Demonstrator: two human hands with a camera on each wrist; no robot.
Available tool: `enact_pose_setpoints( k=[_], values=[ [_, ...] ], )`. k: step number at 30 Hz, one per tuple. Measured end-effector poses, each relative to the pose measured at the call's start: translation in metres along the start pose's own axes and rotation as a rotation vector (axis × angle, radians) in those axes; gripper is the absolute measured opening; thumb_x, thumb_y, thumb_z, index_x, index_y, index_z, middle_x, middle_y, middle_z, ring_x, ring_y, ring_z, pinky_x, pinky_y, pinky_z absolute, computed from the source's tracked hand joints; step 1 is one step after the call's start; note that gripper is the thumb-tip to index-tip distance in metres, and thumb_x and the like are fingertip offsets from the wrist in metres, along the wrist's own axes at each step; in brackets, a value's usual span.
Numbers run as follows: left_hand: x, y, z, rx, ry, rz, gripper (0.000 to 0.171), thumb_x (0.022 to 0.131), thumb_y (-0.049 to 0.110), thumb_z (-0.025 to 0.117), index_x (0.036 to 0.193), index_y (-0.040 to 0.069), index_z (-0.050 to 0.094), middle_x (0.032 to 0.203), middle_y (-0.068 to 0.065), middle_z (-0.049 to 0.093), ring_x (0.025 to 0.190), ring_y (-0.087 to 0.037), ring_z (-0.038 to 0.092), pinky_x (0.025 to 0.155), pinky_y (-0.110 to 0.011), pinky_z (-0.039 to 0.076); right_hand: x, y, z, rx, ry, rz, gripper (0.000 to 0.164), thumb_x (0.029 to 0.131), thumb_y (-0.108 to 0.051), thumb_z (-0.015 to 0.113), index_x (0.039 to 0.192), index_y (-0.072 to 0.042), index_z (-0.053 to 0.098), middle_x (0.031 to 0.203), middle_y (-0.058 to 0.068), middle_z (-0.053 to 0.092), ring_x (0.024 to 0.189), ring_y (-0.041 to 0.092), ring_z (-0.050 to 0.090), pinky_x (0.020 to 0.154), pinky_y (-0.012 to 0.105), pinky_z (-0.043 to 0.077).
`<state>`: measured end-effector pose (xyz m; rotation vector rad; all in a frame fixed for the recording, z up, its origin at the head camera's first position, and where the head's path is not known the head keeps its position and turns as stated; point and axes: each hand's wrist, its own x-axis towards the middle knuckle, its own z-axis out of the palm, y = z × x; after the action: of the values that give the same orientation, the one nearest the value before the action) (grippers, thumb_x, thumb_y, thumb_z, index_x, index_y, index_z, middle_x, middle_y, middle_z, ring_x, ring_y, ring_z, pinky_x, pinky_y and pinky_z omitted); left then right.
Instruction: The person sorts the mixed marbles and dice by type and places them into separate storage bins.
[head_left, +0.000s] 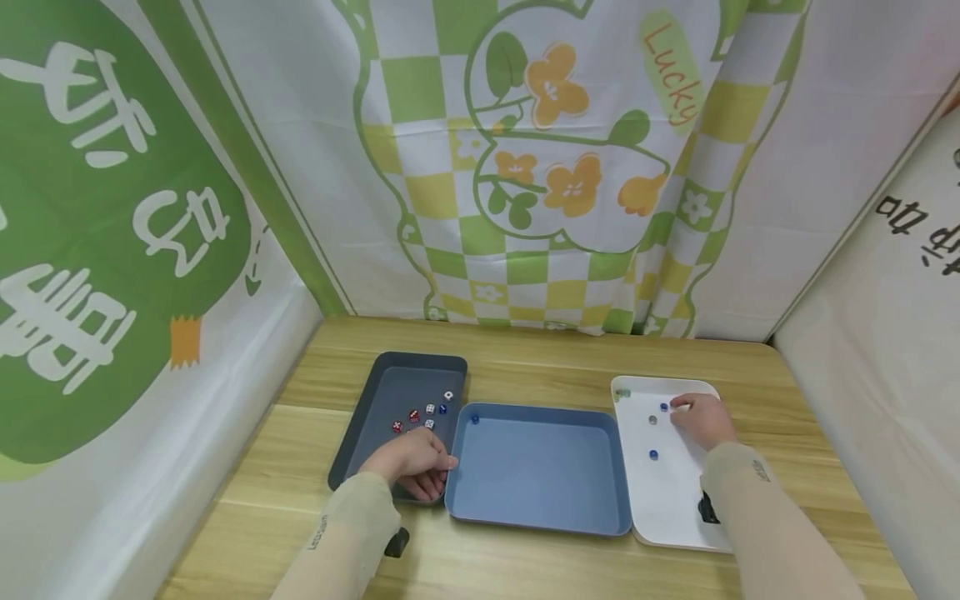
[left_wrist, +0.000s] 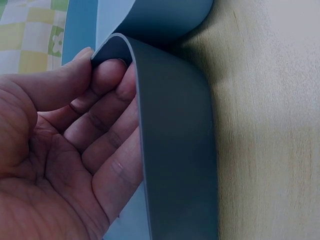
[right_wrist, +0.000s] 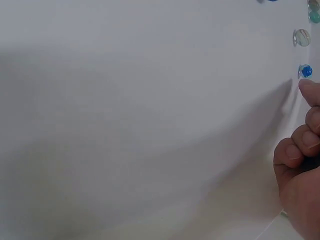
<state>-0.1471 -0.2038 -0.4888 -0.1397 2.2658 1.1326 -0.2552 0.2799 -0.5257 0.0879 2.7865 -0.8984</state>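
My left hand (head_left: 420, 463) is at the front right corner of the dark grey tray (head_left: 352, 425). In the left wrist view, its thumb lies over the tray's rim (left_wrist: 142, 130) with curled fingers inside, pinching the wall. My right hand (head_left: 705, 419) is over the far right of the white tray (head_left: 675, 508). One fingertip (right_wrist: 309, 90) reaches right beside a blue marble (right_wrist: 306, 71); whether they touch I cannot tell. A clear marble (head_left: 652, 420) and another blue marble (head_left: 654, 455) lie nearby, with greenish marbles (head_left: 622, 392) in the far left corner.
Between the two outer trays stands a blue tray (head_left: 540, 467) with one blue marble (head_left: 475, 420) in its far left corner. Red, white and blue dice (head_left: 430, 409) lie in the dark grey tray. Printed curtains enclose the wooden table (head_left: 540, 358) at the back and sides.
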Motion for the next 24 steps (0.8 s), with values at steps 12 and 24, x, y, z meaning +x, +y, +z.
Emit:
enact_pose_setpoints(
  k=[12, 24],
  values=[
    [0.000, -0.001, 0.000, -0.002, 0.001, 0.007, 0.033, 0.100, 0.020, 0.066, 0.074, -0.001, 0.067, 0.071, -0.014, 0.070, 0.058, -0.022, 0.069, 0.057, -0.040, 0.062, 0.004, -0.027, -0.009, 0.023, 0.050, -0.111, 0.039, 0.103, -0.026, 0.056, 0.131, -0.002, 0.067, 0.132, 0.029, 0.063, 0.115, 0.044, 0.060, 0.094, 0.057, 0.050],
    [0.000, 0.000, 0.001, -0.004, 0.002, 0.008, 0.033, 0.100, 0.019, 0.066, 0.075, -0.002, 0.068, 0.070, -0.015, 0.070, 0.057, -0.022, 0.069, 0.058, -0.040, 0.062, 0.014, -0.093, 0.017, 0.163, 0.016, -0.250, 0.038, 0.102, -0.031, 0.062, 0.131, -0.006, 0.069, 0.129, 0.020, 0.067, 0.111, 0.034, 0.061, 0.087, 0.045, 0.054]
  ],
)
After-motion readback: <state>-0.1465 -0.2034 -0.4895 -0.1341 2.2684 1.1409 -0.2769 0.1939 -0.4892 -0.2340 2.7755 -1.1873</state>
